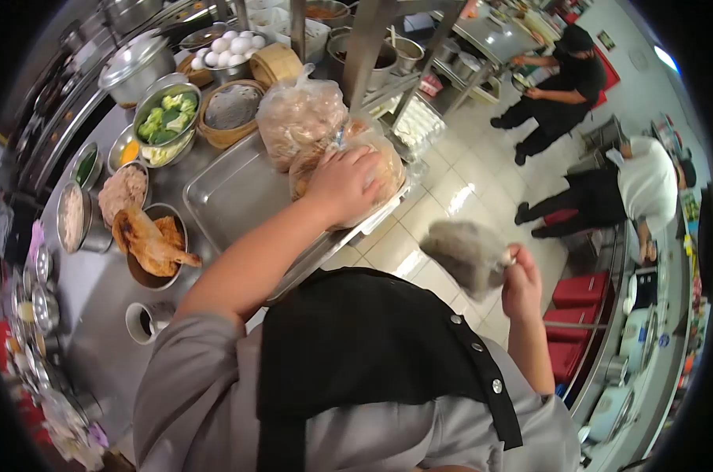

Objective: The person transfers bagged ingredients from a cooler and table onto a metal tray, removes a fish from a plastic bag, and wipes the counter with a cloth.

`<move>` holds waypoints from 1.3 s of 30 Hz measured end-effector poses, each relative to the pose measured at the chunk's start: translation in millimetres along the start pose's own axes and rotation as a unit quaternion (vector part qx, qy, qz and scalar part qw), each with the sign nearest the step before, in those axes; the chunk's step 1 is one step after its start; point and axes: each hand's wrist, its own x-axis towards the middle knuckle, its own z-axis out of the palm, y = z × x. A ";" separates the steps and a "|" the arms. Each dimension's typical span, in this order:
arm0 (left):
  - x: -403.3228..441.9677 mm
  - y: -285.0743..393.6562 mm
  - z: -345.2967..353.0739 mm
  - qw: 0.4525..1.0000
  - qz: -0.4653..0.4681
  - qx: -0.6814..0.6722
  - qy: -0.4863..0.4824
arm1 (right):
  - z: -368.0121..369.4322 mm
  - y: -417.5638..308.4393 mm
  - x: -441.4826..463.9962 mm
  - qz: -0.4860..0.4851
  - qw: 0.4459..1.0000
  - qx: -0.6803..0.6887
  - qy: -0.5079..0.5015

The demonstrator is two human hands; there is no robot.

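Observation:
My left hand lies over a clear plastic bag of pale brown food, its fingers spread on the plastic. Behind it, touching, stands another full plastic bag of pinkish-brown food. Both bags are at the far right part of a metal tray. Over the floor at the right, my right hand pinches the edge of a small plastic bag with dark greyish contents. That bag hangs away from the tray and is blurred, so I cannot make out what is inside.
On the counter at left stand a bowl of broccoli, a bowl with browned meat, a bowl of minced meat and a white cup. Eggs sit farther back. Two people work across the aisle, near red bins.

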 end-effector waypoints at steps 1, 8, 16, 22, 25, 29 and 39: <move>-9.8 1.9 -8.7 0.999 0.010 -0.011 0.043 | 6.9 -21.2 23.9 -0.028 0.999 0.006 -0.034; -98.6 9.0 -54.5 0.969 -0.203 -0.030 0.134 | 85.7 -124.9 180.0 -0.102 0.957 0.052 -0.265; -172.8 32.1 -43.8 0.953 -0.285 0.106 0.019 | 205.9 -14.9 286.8 -0.300 0.843 -0.204 -0.397; -173.5 39.8 -38.0 0.944 -0.316 0.093 0.035 | 222.1 17.1 268.5 -0.398 0.824 -0.125 -0.385; -170.2 42.0 -36.3 0.937 -0.334 0.095 0.028 | 230.2 29.3 270.0 -0.496 0.792 -0.182 -0.307; -168.5 44.7 -32.7 0.930 -0.350 0.110 0.025 | 237.1 28.2 272.8 -0.538 0.762 -0.210 -0.291; -190.9 110.3 -53.6 0.873 -0.337 0.248 0.249 | 204.8 -5.2 254.5 -0.609 0.752 -0.142 -0.209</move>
